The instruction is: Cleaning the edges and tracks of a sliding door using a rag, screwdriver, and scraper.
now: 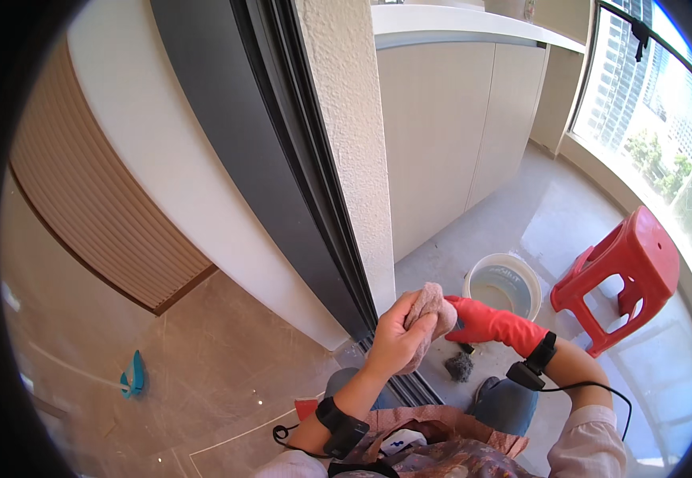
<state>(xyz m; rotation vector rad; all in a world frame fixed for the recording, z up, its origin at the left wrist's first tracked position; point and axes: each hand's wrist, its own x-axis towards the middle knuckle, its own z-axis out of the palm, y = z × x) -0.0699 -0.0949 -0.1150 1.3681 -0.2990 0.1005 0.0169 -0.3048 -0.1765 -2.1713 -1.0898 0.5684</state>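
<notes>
My bare left hand (403, 331) is closed around a bunched pink cloth (432, 316), with its thumb on top. My right hand (489, 325), in a red rubber glove, is at the cloth's right side; its fingertips are partly behind the cloth, so its grip is unclear. Just beyond the glove stands a white bucket (537, 287) holding water. A dark grey scouring pad (459, 367) lies on the floor below the glove, beside a small black object (467, 348) that is partly hidden.
A red plastic stool (650, 251) stands right of the bucket. The dark sliding-door track (322, 209) runs diagonally beside a textured wall (346, 107). A pale cabinet (435, 137) stands ahead. On the brown tiled floor at left lies a teal tool head (134, 375) with a pale handle.
</notes>
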